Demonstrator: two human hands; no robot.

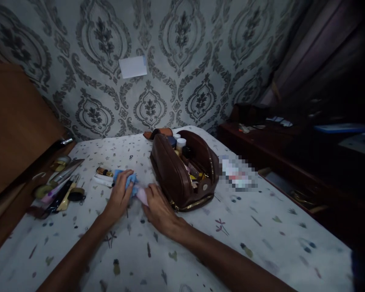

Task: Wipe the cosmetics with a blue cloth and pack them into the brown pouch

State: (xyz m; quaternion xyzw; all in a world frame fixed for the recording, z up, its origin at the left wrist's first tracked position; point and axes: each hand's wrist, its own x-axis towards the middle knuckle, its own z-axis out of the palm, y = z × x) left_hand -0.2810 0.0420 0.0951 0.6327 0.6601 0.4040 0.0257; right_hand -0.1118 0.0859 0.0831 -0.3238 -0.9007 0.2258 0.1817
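My left hand [121,194] is closed around a crumpled blue cloth [118,175]. In my right hand [158,209] is a pale pink tube [142,195], gripped near its right end, with the cloth pressed against its other end. Just right of my hands stands a brown leather toiletry bag [174,172], unzipped, with white-capped bottles [181,144] and other small items inside. Left of the cloth lie a small gold-and-dark bottle [104,172] and a white tube [103,179]. The label side of the pink tube is hidden.
Along the left edge of the patterned sheet [182,255] lie several tubes, a brush and round containers [76,194]. A brown leather piece [162,133] is behind the bag. A blurred-out packet [237,173] lies to its right. Dark wooden furniture [246,142] borders the right side.
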